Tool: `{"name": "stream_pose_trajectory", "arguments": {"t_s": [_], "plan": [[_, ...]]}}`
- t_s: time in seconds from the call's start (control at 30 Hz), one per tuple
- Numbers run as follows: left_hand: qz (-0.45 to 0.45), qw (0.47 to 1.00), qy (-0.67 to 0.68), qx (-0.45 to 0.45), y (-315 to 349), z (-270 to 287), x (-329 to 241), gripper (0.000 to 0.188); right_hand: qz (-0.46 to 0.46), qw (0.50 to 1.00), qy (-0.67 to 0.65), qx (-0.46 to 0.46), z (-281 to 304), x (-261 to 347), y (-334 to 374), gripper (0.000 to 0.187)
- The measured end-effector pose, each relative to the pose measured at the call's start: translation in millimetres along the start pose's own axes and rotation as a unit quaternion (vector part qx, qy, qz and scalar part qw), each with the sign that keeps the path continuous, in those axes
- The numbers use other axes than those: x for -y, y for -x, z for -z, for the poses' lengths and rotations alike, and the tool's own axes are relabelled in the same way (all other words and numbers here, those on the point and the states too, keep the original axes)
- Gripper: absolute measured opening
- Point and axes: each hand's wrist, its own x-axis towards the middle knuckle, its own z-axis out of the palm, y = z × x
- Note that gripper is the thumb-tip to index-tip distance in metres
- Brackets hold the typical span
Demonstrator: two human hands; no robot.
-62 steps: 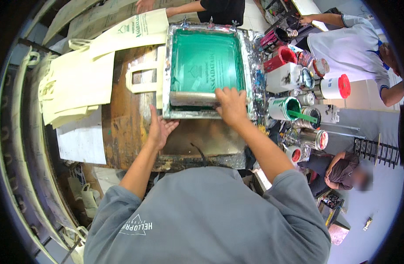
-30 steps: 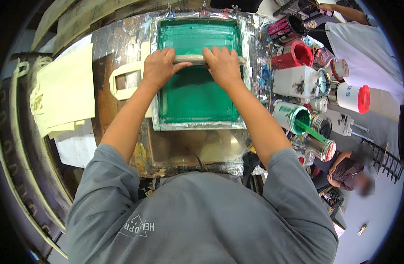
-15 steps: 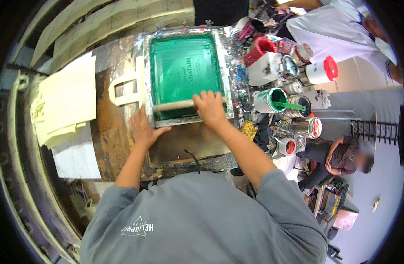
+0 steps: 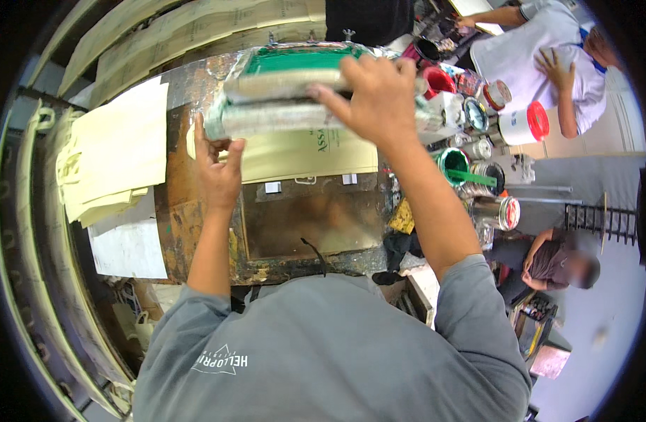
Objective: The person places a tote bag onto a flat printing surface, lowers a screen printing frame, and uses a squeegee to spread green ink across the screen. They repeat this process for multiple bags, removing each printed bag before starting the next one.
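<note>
Here's the screen frame [image 4: 267,124], tilted, near edge up above the pale bag [image 4: 277,158] on the table [image 4: 186,225]! The right hand [image 4: 380,102] has its fingers clamped round the squeegee [image 4: 281,84]; the left hand [image 4: 220,172] is at the near-left corner, its grip impossible to tell. The frame looks stiff, probably slippery with green ink [image 4: 295,62]: take clean rims. The bag seems light, floppy.

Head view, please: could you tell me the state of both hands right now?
Left hand: open, at the left corner of the screen frame.
Right hand: closed, holding the squeegee.
</note>
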Motion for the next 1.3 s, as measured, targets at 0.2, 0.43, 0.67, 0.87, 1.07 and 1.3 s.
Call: {"name": "stream_pose_trajectory", "arguments": {"t_s": [0.2, 0.43, 0.67, 0.87, 1.07, 1.3], "plan": [[0.052, 0.851, -0.521, -0.039, 64, 26, 173, 0.079, -0.014, 0.999, -0.037, -0.005, 5, -19, -77, 0.060], [0.052, 0.901, -0.420, -0.091, 49, 33, 184, 0.034, -0.040, 0.997, -0.053, 0.038, 10, -26, -106, 0.062], [0.037, 0.924, -0.381, -0.009, 12, 34, 156, 0.029, -0.043, 0.996, -0.075, 0.020, 7, -30, -100, 0.062], [-0.041, 0.958, -0.283, 0.026, -27, 43, 116, 0.017, -0.057, 0.994, -0.064, 0.060, 10, -26, -99, 0.065], [-0.061, 0.946, -0.285, 0.138, -149, 117, 3, 0.020, -0.056, 0.995, -0.054, 0.065, 10, -30, -93, 0.066], [-0.029, 0.890, -0.455, -0.018, -241, 378, -20, 0.037, -0.044, 0.997, -0.065, 0.027, 4, -19, -88, 0.069]]}}
